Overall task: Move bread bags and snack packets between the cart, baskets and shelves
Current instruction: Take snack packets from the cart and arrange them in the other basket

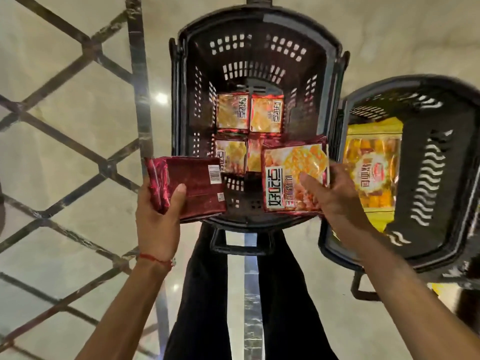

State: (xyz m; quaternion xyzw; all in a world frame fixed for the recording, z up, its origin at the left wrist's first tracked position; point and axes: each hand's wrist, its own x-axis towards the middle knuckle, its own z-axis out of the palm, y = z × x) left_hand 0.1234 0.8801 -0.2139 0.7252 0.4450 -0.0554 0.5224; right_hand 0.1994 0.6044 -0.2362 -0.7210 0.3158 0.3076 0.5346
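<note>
My left hand grips a dark red snack packet turned back-side up, its barcode showing, over the near left rim of the black basket. My right hand holds a red and yellow snack packet face up, thumb on its front, above the basket's near right corner. Several more red and yellow packets lie flat on the basket's floor. A second black basket stands to the right and holds a yellow bread bag.
Both baskets stand on a pale polished floor with dark diamond-pattern inlay lines. My dark trousered legs stand just behind the middle basket's handle. A dark object sits at the right edge.
</note>
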